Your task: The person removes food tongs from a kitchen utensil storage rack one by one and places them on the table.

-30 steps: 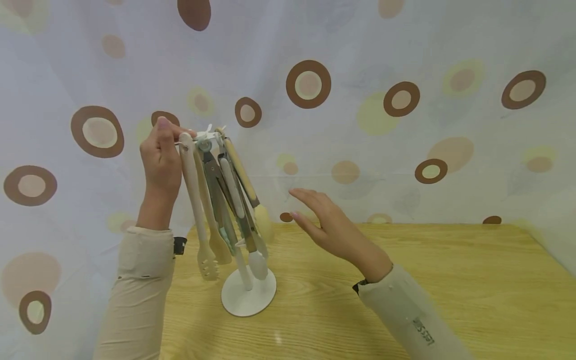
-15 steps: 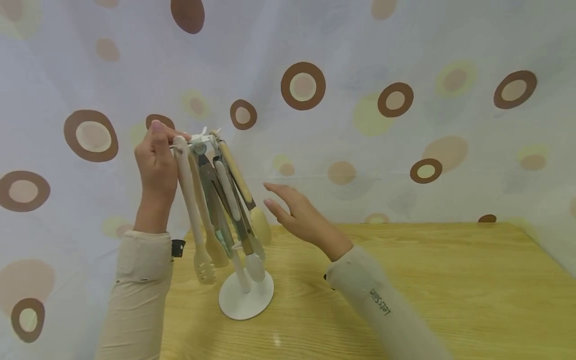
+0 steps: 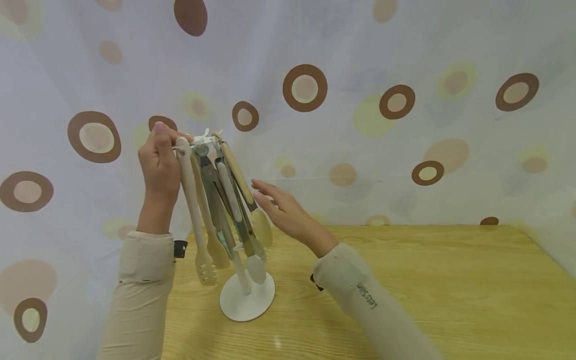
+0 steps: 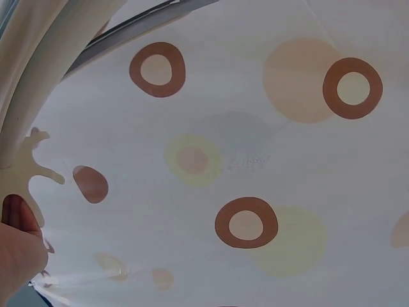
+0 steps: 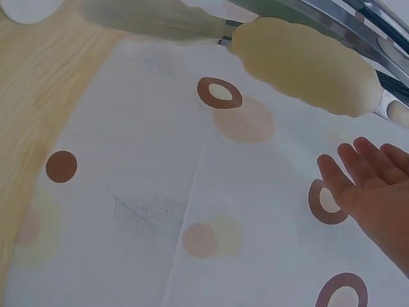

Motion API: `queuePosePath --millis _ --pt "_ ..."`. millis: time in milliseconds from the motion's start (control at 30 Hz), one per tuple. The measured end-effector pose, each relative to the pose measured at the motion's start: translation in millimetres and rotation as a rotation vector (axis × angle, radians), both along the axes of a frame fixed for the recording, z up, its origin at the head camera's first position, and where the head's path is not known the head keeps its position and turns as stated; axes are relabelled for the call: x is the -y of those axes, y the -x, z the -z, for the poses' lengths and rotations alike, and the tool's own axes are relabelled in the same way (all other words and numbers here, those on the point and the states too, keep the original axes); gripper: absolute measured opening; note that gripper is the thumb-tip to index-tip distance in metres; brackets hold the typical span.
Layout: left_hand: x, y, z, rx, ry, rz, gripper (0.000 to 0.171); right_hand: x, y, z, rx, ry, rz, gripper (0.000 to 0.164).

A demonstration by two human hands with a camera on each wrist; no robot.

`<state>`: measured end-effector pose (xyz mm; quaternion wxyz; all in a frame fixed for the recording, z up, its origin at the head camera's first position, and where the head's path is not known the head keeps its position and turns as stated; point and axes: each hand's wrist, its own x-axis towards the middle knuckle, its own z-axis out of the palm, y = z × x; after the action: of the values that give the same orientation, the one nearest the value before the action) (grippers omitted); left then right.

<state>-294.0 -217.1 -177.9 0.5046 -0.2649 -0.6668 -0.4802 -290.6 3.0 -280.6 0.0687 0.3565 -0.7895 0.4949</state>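
A white utensil stand (image 3: 226,295) stands on the table with several tongs hanging from its hooked top. My left hand (image 3: 159,165) holds the edge of that top; in the left wrist view, the left hand's fingers (image 4: 20,214) curl at the pale hooks (image 4: 29,169). Cream tongs with a slotted head (image 3: 205,265) hang nearest the left hand. Grey metal tongs (image 3: 208,172) and white-tipped tongs (image 3: 256,270) are in the middle. On the right side hang yellow tongs (image 3: 263,227). Beside them is my right hand (image 3: 288,212), fingers extended and apart from the yellow tongs' head (image 5: 307,67) in the right wrist view.
The stand is on the left part of a wood-grain table (image 3: 405,280). A white curtain (image 3: 351,45) with brown and yellow circles hangs behind the table and along its left side.
My right hand has moved left, up to the yellow tongs. My left hand keeps its hold on the stand's top, and the stand stays in place on the table.
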Motion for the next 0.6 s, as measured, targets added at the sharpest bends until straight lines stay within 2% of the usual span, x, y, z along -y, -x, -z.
queuePosePath --millis 167,400,600 --pt "0 -0.6 0.2 0.007 -0.007 0.0 0.042 8 0.6 -3.4 0.056 0.034 -0.018 0.052" --pt "0 1.5 0.8 0.016 -0.02 -0.008 0.041 18 6.0 -3.4 0.079 0.061 -0.017 0.055" --pt "1 4.0 1.8 -0.008 -0.021 0.01 0.039 23 11.2 -1.5 0.128 0.142 -0.033 0.054"
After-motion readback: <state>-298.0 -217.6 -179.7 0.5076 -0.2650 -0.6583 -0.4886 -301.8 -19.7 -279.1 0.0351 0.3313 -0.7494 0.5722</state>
